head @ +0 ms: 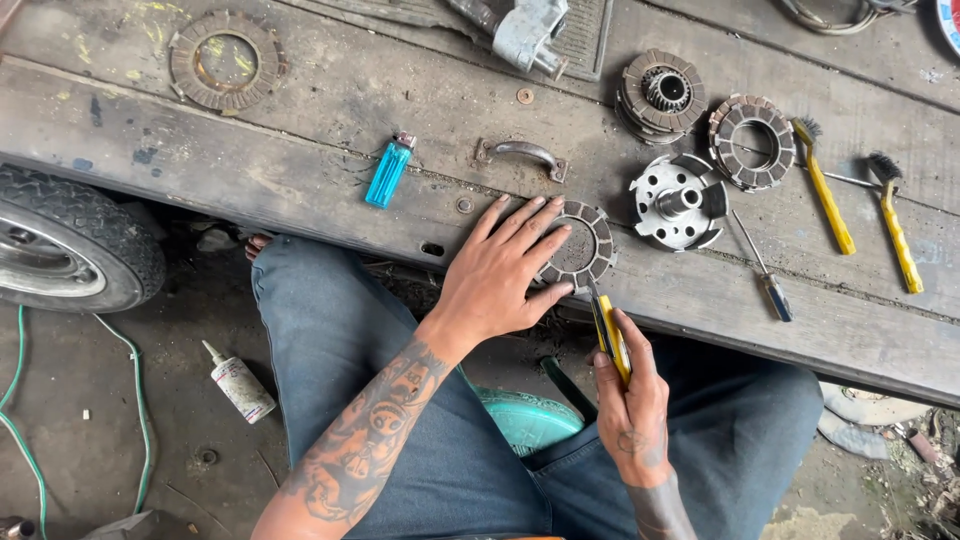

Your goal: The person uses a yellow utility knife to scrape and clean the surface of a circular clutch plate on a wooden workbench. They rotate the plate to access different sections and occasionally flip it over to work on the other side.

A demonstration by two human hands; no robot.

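Left hand [497, 272] lies flat, fingers spread, pressing a clutch friction plate [585, 246] down on the near edge of the wooden desk [330, 110]; not gripping, just pinning it. Right hand [630, 405] is clenched around a yellow-handled utility knife [609, 335], tip pointing up toward the plate's lower rim, nearly touching it. The plate is a thin stiff ring with segmented pads, likely light but rigid, the pads probably brittle at the edges; best held by the outer rim or pinned flat as now. The knife's handle looks slim and hard, so a full-fist grip suits it. Further back on the desk: clutch hub [679, 202], a stack of friction plates [752, 141], clutch basket [661, 94], another plate far left [226, 60], blue lighter [389, 171], screwdriver [763, 270], two yellow wire brushes [824, 188] [895, 226]. Tyre [70, 245] and a small glue bottle [239, 382] sit on the floor.
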